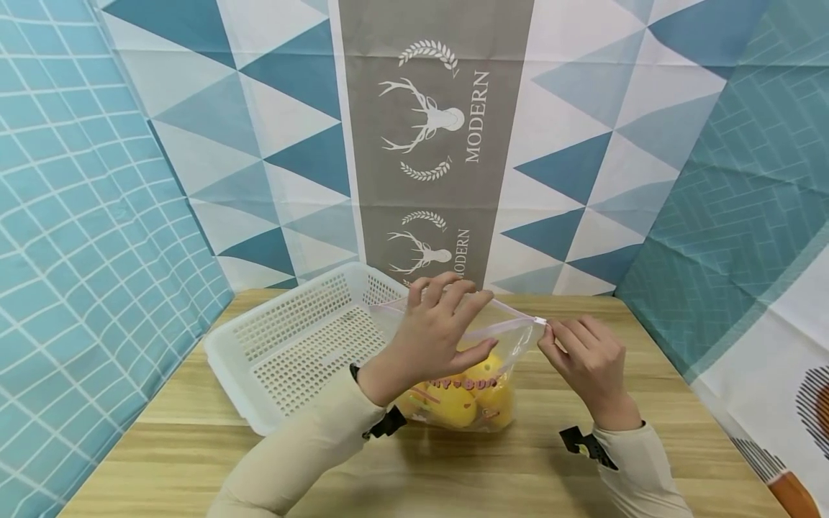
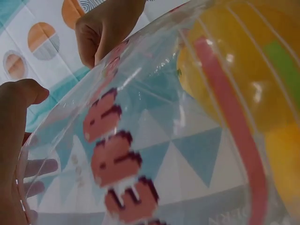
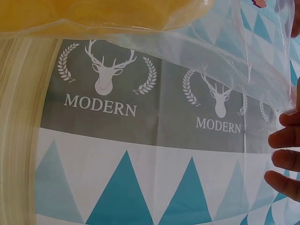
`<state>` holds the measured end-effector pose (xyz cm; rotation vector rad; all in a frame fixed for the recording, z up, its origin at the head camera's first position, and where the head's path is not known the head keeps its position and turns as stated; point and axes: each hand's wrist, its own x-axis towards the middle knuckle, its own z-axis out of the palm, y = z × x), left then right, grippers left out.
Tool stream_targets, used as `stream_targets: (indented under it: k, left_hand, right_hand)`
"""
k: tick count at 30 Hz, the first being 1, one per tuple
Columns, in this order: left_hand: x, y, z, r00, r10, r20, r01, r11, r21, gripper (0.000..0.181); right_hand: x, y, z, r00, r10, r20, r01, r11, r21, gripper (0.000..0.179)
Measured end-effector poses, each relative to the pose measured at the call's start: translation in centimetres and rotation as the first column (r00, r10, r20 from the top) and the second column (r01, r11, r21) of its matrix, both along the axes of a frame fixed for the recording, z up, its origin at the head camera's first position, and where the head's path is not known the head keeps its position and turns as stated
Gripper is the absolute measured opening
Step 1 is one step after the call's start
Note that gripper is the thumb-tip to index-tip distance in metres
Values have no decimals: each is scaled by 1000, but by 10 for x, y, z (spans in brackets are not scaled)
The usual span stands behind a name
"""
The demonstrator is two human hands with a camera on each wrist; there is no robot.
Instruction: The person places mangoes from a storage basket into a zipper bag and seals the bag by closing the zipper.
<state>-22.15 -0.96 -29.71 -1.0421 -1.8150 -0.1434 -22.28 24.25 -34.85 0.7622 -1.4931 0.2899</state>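
Observation:
A clear zip bag with pink lettering stands on the table, several yellow fruits at its bottom. Its pink-edged mouth gapes at the top. My right hand pinches the bag's right corner at the white slider. Over the mouth, my left hand has its fingers spread and loosely bent, the thumb pointing right. The left wrist view shows the left thumb on the near side of the film and other fingers visible through it. Fingertips of the right hand appear at the right wrist view's edge.
Left of the bag sits a white perforated plastic basket, partly behind the left forearm. The wood-grain table is bordered by a patterned cloth backdrop behind and blue-tiled cloth at the left.

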Motion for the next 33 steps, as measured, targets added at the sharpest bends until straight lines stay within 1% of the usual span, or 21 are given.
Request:
stream_targets:
  k: [4,9,13,17,21,24,26,28,31,33]
  left_hand:
    - [0,13,1,998,58,4,-57,997,-57,51]
    - [0,29,4,992,123,-9,-123,985,-123,42]
    - [-1,39,5,988,154,-27,-156,975,-159,35]
    - [-3,46,4,986,160,-50,-167,969,-183,28]
    - [-5,53,2,986,158,-57,-167,962,-214,19]
    - [-5,56,2,988,147,-54,-155,960,-233,11]
    - [-5,59,2,988,147,-48,-154,956,-249,10]
    - [-5,60,2,987,158,-38,-163,947,-277,10]
    - [-4,61,2,984,175,-22,-173,933,-316,11]
    - [-4,61,2,984,178,-20,-174,928,-328,13]
  right_hand:
    - [0,-2,0,1000,4,-6,-4,1000,-4,32]
    - [-1,-3,0,1000,14,-11,-14,1000,-4,31]
    - [-1,-3,1,1000,15,-13,-15,1000,-1,31]
    - [-1,-4,1,1000,14,-17,-14,1000,6,32]
    - [-1,-4,2,999,26,-22,-25,1000,11,34]
    - [-1,-4,4,999,49,-24,-48,999,15,34]
    - [-1,-5,4,998,64,-25,-63,998,19,34]
    - [-1,-5,5,997,71,-26,-71,997,23,34]
    - [0,-5,5,997,66,-27,-65,997,30,34]
    - [0,-4,5,998,56,-24,-55,998,34,33]
